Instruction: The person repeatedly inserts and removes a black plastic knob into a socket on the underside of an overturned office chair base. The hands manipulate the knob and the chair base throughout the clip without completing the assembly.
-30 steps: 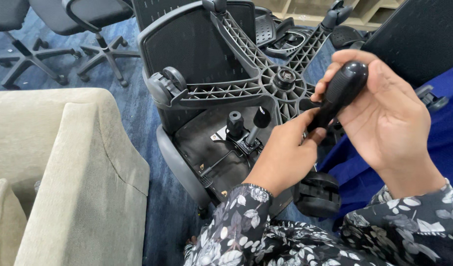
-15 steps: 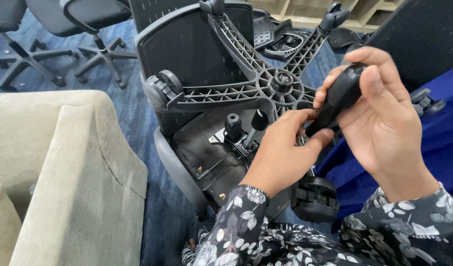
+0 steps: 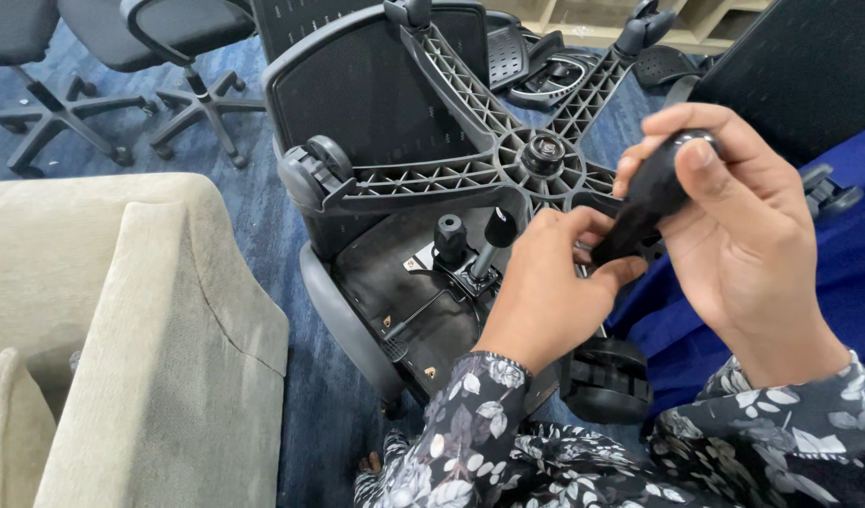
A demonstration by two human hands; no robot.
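The overturned black office chair [image 3: 376, 188] is lying on the blue carpet [image 3: 263, 216], its seat underside facing up and its five-armed grey plastic star base [image 3: 508, 160] pointing at the camera; one black twin-wheel caster [image 3: 306, 174] is sitting fitted at the arm tip toward nine o'clock, while the arm tips at twelve and one o'clock are showing bare sockets, so the fitting appears partly done, with several casters left; the beige fabric sofa arm [image 3: 122, 329] is filling seven o'clock; the right hand [image 3: 743, 235] is gripping a loose black plastic caster [image 3: 653, 193] at three o'clock of the hub, fingers wrapped over it; the left hand [image 3: 555, 282] is pinching its lower end; no container is showing.
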